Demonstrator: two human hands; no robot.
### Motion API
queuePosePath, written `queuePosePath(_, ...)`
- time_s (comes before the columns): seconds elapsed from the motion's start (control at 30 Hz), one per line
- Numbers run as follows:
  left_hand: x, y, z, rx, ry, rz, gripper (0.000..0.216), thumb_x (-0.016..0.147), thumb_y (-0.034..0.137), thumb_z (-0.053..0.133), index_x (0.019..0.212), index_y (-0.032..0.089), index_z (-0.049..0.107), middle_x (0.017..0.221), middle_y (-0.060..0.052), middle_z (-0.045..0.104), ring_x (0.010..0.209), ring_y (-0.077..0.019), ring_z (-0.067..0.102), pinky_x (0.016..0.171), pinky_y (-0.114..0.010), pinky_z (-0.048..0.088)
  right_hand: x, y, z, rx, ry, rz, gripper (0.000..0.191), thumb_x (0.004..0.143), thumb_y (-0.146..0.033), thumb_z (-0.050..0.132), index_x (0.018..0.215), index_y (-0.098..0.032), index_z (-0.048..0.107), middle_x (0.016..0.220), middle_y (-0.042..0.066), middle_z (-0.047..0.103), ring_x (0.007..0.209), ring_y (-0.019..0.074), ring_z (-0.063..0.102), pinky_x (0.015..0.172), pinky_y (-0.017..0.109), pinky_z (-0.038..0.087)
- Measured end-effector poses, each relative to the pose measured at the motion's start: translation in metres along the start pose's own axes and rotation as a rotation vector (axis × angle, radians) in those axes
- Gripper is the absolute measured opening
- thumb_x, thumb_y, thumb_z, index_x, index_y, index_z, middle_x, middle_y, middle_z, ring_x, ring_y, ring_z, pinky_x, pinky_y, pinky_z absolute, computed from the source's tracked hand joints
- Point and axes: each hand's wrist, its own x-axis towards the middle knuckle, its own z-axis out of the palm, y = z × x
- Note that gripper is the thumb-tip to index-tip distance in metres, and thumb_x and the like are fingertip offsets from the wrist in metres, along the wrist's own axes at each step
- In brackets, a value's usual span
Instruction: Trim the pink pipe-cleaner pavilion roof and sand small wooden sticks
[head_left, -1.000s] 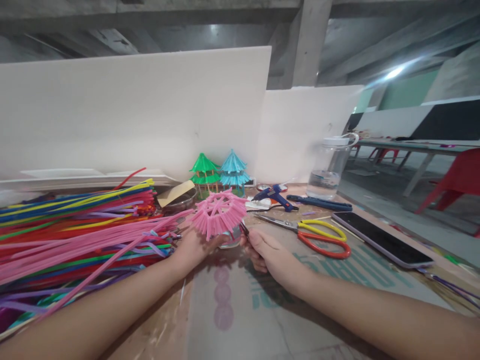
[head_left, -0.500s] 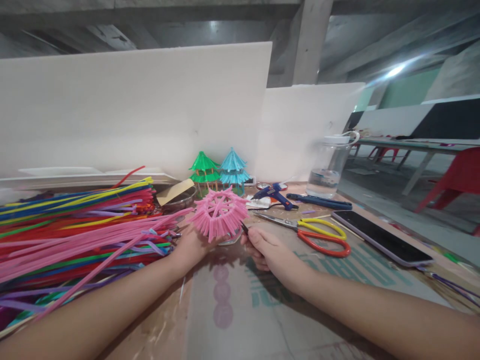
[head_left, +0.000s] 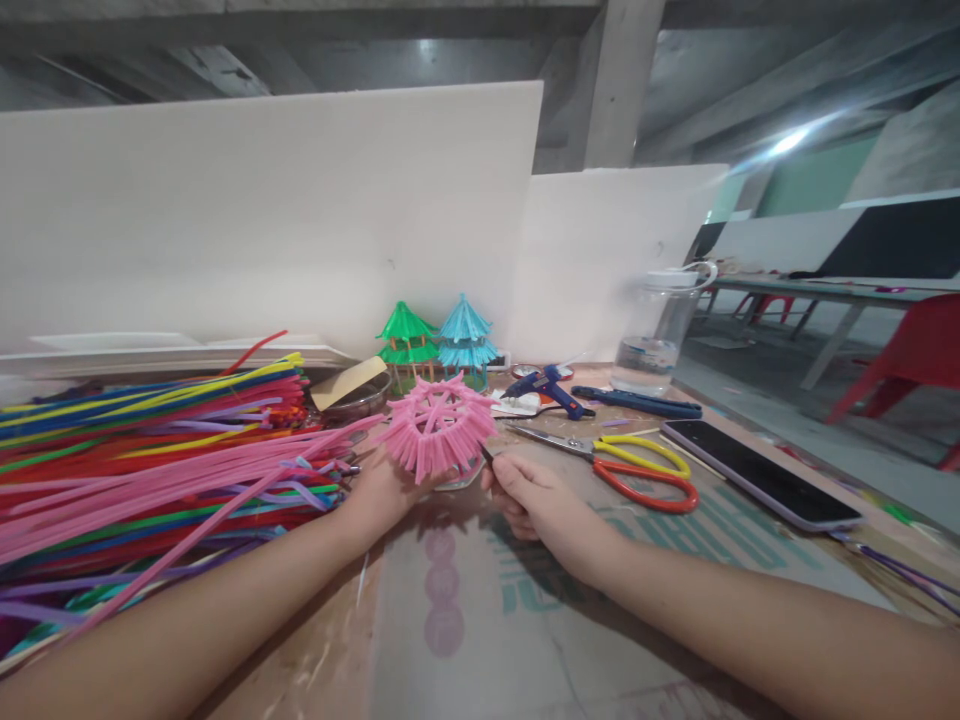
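Note:
A pink roof-like model made of fuzzy pipe cleaners point(head_left: 436, 425), with fringed edges and a spoked open top, is held up in front of me. My left hand point(head_left: 386, 490) grips it from below on the left; its fingers are mostly hidden behind the pink fringe. My right hand point(head_left: 525, 495) is closed around a thin, dark, pointed tool point(head_left: 487, 456), whose tip reaches the model's right edge. Most of that tool is covered by my fingers, so its kind is unclear. Behind stand a green pavilion model point(head_left: 405, 335) and a blue one point(head_left: 466, 335).
Bundles of coloured pipe cleaners point(head_left: 187, 470) fill the left side beside a bowl point(head_left: 367, 400). To the right lie scissors point(head_left: 645, 470), a glue gun point(head_left: 551, 388), a dark blue cutter point(head_left: 637, 402) and a phone point(head_left: 757, 475). A water bottle point(head_left: 652, 335) stands farther back.

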Motion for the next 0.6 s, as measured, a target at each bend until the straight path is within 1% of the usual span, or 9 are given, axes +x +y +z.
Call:
queuePosePath(0.1, -0.0002, -0.0018, 0.0004, 0.012, -0.002, -0.009, 0.037, 0.085, 0.055, 0.056, 0.087, 0.019, 0.066, 0.094, -0.011, 0.074, 0.093, -0.0295, 0.068, 0.094, -0.047, 0.051, -0.0004, 0.0004, -0.0001, 0.020, -0.008, -0.001, 0.055, 0.071, -0.072, 0.062, 0.081, -0.019, 0.051, 0.052, -0.011, 0.031, 0.041, 0.0045, 0.017, 0.040, 0.021, 0.012)
queuePosePath(0.27, 0.0002, 0.0000, -0.0002, 0.018, -0.002, -0.007, 0.038, 0.085, 0.055, 0.055, 0.088, 0.019, 0.065, 0.093, -0.011, 0.074, 0.092, -0.0292, 0.068, 0.094, -0.046, 0.051, 0.0002, -0.0008, -0.0006, -0.020, 0.006, -0.016, 0.049, 0.074, -0.067, 0.063, 0.075, -0.019, 0.050, 0.050, -0.011, 0.029, 0.041, 0.0049, 0.018, 0.040, 0.022, 0.010)
queuePosePath(0.43, 0.0008, 0.0035, -0.0020, 0.024, -0.017, -0.005, 0.037, 0.086, 0.054, 0.054, 0.086, 0.019, 0.065, 0.090, -0.010, 0.074, 0.087, -0.0277, 0.068, 0.093, -0.045, 0.052, 0.0002, -0.0018, -0.0003, 0.010, -0.004, 0.001, 0.051, 0.072, -0.068, 0.063, 0.078, -0.019, 0.050, 0.051, -0.011, 0.030, 0.041, 0.0043, 0.018, 0.041, 0.022, 0.010)
queuePosePath(0.6, 0.0008, 0.0036, -0.0023, 0.031, -0.020, -0.008, 0.039, 0.087, 0.055, 0.052, 0.086, 0.018, 0.065, 0.093, -0.011, 0.073, 0.089, -0.0283, 0.068, 0.090, -0.045, 0.053, 0.0008, -0.0010, -0.0009, -0.029, 0.017, 0.014, 0.050, 0.071, -0.067, 0.064, 0.076, -0.019, 0.050, 0.049, -0.012, 0.030, 0.040, 0.0040, 0.017, 0.040, 0.022, 0.009)
